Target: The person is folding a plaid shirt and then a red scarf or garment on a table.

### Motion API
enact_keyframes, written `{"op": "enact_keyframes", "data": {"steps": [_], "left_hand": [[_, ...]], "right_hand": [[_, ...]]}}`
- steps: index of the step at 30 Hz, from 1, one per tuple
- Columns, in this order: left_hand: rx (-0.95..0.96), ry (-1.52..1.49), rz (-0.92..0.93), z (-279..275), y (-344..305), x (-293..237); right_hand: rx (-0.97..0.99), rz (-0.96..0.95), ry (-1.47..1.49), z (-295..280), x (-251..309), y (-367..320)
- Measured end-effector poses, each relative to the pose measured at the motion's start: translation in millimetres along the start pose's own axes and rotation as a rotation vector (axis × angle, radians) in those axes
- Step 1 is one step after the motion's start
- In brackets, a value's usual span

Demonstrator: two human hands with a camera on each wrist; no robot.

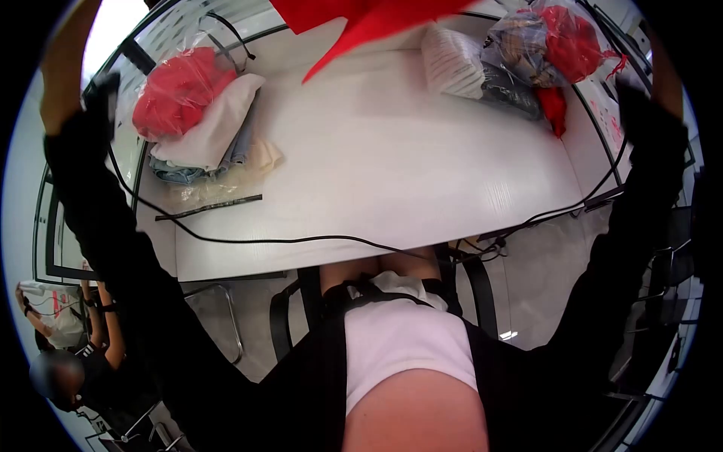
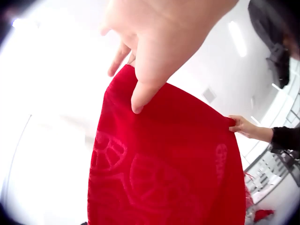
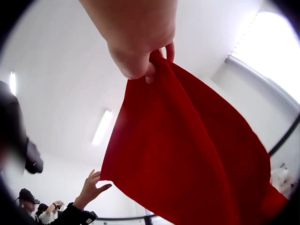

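Observation:
A red cloth [image 2: 164, 154] with an embossed round pattern hangs stretched between both raised hands. In the left wrist view my left hand [image 2: 164, 37] pinches one upper corner between thumb and fingers. The opposite corner is gripped by my right hand [image 3: 140, 51], its fingertips folded over the fabric in the right wrist view. That view shows the plainer side of the cloth [image 3: 173, 150], with a long fold running down it. In the head view only the lower part of the cloth [image 1: 354, 19] shows, above the table's far edge; both hands are outside that picture.
On the white table [image 1: 339, 166], folded clothes [image 1: 211, 128] and a bagged red item [image 1: 181, 90] lie at left. More bagged clothes [image 1: 527, 53] are at back right. A black cable [image 1: 286, 240] crosses the front. Another person [image 1: 83, 369] is at lower left.

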State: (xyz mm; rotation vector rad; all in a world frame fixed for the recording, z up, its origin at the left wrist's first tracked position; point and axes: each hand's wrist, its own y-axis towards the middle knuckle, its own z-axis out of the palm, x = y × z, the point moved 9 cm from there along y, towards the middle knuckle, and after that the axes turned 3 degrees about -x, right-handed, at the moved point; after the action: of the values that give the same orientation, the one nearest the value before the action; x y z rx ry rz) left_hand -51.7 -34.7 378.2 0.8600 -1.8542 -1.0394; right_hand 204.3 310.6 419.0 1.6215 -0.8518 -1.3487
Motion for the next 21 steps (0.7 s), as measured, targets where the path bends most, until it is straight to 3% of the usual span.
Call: {"op": "enact_keyframes", "data": {"steps": [1, 2, 3, 5, 8, 10, 13, 16, 20, 21], "left_hand": [[-0.005, 0.105, 0.001, -8.3, -12.4, -2.5], [-0.005, 0.126, 0.021, -17.8, -29.8, -8.9], [-0.036, 0.014, 0.075, -29.8, -49.8, -18.1], [0.011, -0.402, 0.251, -50.0, -114.0, -54.3], [0.307, -0.734, 0.436, -54.1, -191.9, -106.7], [0.608, -0.846, 0.418, -35.4, -240.0, -133.8], [0.844, -1.050, 0.464, -26.0, -284.1, -162.3], [0.994, -1.257, 0.391, -22.8, -298.2, -179.6], [1.384, -1.388, 0.191, 5.9, -320.5, -178.7], [1.359, -1.438, 0.150, 16.0, -309.1, -174.3]], "right_hand": [[0.202, 0.194, -0.087, -2.4, 4.3, -32.0], [0.243, 0.421, -0.007, -10.3, 1.3, -66.6], [0.306, 0.272, -0.147, -24.4, -5.9, -98.0], [0.470, 0.306, -0.040, -23.6, 39.8, -140.0], [0.738, 0.381, 0.158, -17.8, 103.0, -199.8], [0.933, 0.524, 0.330, -9.5, 131.4, -234.4], [1.032, 0.553, 0.400, -4.9, 156.5, -258.7], [1.195, 0.629, 0.518, 0.8, 165.6, -280.3], [1.365, 0.543, 0.582, 8.2, 166.9, -298.7], [1.390, 0.524, 0.560, 13.4, 161.2, -296.5]]}}
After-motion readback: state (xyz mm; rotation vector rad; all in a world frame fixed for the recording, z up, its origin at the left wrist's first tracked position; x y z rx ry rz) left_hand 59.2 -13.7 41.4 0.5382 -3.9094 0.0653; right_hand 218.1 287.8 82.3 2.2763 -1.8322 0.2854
